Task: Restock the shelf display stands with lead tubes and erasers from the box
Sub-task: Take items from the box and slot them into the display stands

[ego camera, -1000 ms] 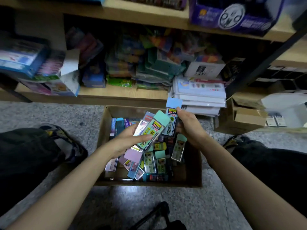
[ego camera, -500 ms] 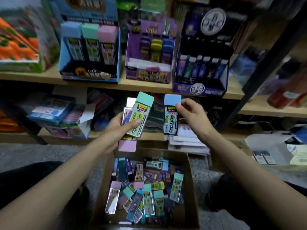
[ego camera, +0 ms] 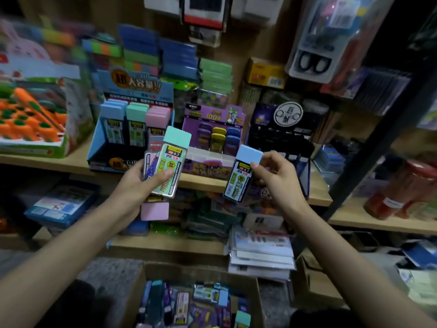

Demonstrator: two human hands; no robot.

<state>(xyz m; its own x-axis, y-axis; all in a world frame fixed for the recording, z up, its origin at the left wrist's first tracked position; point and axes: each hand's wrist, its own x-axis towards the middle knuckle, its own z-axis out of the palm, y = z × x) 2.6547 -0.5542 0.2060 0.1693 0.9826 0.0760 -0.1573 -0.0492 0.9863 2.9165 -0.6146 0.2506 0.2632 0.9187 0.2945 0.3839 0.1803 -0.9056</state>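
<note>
Head view: right hand point(ego camera: 276, 183) pinches a blue-capped clear plastic lead tube point(ego camera: 241, 181) by its cap; left hand point(ego camera: 139, 183) clutches several more, a mint-capped lead tube point(ego camera: 170, 166) outermost. With the blue cardboard display stand point(ego camera: 99, 147) up-left of the right fingers, it looks best to slide the tube cap-up into the blue column.

My left hand point(ego camera: 139, 183) grips a small fan of lead tubes, a mint-capped tube point(ego camera: 171, 162) upright in front and a pink-capped tube point(ego camera: 155, 210) hanging cap down. My right hand point(ego camera: 276, 183) pinches a blue-capped tube point(ego camera: 241, 178) near its cap, tilted. The blue display stand point(ego camera: 113, 152) sits at the front edge of the shelf point(ego camera: 71, 162), and the box point(ego camera: 189, 271) below holds more tubes.
</note>
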